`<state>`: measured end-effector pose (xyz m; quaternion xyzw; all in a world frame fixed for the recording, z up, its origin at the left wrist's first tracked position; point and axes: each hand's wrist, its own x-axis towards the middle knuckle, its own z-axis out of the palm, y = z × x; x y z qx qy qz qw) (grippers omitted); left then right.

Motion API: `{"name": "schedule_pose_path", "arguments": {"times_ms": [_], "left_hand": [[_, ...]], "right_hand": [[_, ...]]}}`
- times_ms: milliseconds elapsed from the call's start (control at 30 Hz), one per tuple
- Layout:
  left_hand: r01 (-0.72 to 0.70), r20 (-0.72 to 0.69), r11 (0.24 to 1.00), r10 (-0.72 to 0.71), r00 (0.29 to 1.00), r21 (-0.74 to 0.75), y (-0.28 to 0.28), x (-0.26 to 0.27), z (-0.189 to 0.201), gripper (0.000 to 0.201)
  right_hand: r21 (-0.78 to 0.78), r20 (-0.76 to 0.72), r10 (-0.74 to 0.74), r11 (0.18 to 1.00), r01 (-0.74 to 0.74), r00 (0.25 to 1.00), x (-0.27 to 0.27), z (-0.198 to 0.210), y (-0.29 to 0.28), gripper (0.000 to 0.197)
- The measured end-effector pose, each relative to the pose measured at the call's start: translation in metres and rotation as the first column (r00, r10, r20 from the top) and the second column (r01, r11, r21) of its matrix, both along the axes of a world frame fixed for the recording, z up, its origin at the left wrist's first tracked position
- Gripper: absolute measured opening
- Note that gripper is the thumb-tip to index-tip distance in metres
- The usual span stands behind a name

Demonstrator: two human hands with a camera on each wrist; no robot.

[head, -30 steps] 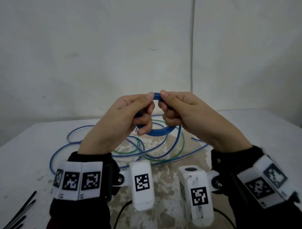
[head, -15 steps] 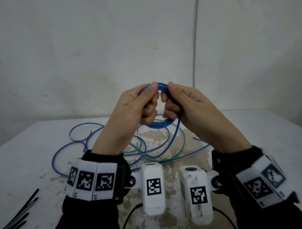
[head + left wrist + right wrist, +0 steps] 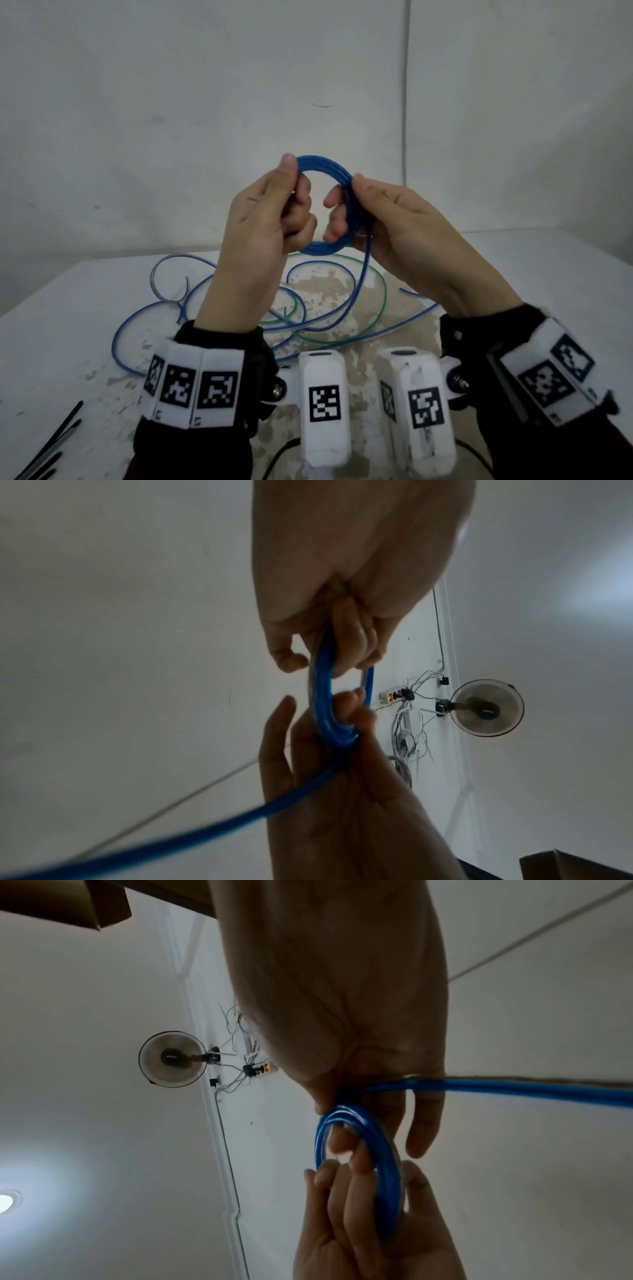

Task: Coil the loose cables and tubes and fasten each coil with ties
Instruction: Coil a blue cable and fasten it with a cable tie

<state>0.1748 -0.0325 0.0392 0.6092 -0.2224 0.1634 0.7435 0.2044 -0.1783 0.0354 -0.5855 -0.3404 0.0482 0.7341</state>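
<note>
A small coil of blue tube (image 3: 322, 247) is held up in the air over the table, between both hands. My left hand (image 3: 292, 185) pinches its left side, thumb on top and fingers curled through the ring. My right hand (image 3: 350, 194) pinches the right side the same way. One loose blue strand (image 3: 365, 274) runs from the coil down to the table. The left wrist view shows the coil (image 3: 322, 696) edge-on between both hands. In the right wrist view the coil (image 3: 381, 1164) has the strand (image 3: 514, 1089) leading off to the right.
Loose blue tubes (image 3: 137, 318), a green tube (image 3: 383, 291) and a clear tube (image 3: 161, 270) lie tangled on the stained white table (image 3: 513, 274). Several black ties (image 3: 58, 442) lie at the near left corner. A white wall stands close behind.
Both hands have lifted the coil higher and moved slightly apart, so the ring now shows open between them. The loose tubes on the table have been drawn along.
</note>
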Motion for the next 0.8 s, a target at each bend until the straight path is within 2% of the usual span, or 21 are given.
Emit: {"name": "schedule_pose_path", "arguments": {"times_ms": [100, 200, 333, 467, 567, 633, 700, 800], "left_hand": [[0.122, -0.11, 0.992, -0.117, 0.987, 0.04, 0.001, 0.002, -0.002, 0.034], [0.169, -0.188, 0.973, -0.139, 0.972, 0.154, 0.004, 0.001, -0.004, 0.031], [0.163, -0.155, 0.974, -0.138, 0.978, 0.157, 0.008, 0.001, -0.004, 0.029], [0.077, -0.055, 0.997, -0.077, 0.996, 0.01, -0.002, 0.0, -0.002, 0.031], [0.057, -0.053, 0.995, -0.062, 0.997, -0.081, -0.003, 0.0, -0.001, 0.033], [0.128, -0.084, 0.99, -0.132, 0.988, -0.059, 0.002, 0.0, 0.001, 0.032], [0.195, -0.141, 0.981, -0.189, 0.972, 0.024, 0.01, -0.002, 0.002, 0.032], [0.152, -0.138, 0.983, -0.138, 0.981, 0.1, 0.011, -0.005, 0.004, 0.037]], "right_hand": [[-0.085, 0.06, -0.076, 0.993, 0.081, 0.995, 0.002, 0.0, -0.007, 0.037], [-0.169, 0.099, -0.129, 0.975, 0.144, 0.987, -0.001, 0.001, -0.007, 0.037], [-0.205, 0.148, -0.166, 0.959, 0.195, 0.975, -0.005, 0.003, -0.004, 0.037], [-0.097, 0.09, -0.121, 0.987, 0.129, 0.989, -0.006, 0.003, -0.002, 0.034], [-0.084, 0.096, -0.068, 0.993, 0.077, 0.993, -0.003, 0.002, -0.002, 0.031], [-0.104, 0.125, -0.068, 0.991, 0.081, 0.99, -0.002, 0.002, -0.005, 0.031], [-0.156, 0.165, -0.085, 0.982, 0.111, 0.983, -0.003, 0.004, -0.008, 0.031], [-0.166, 0.159, -0.075, 0.981, 0.102, 0.984, -0.006, 0.004, -0.005, 0.032]]}}
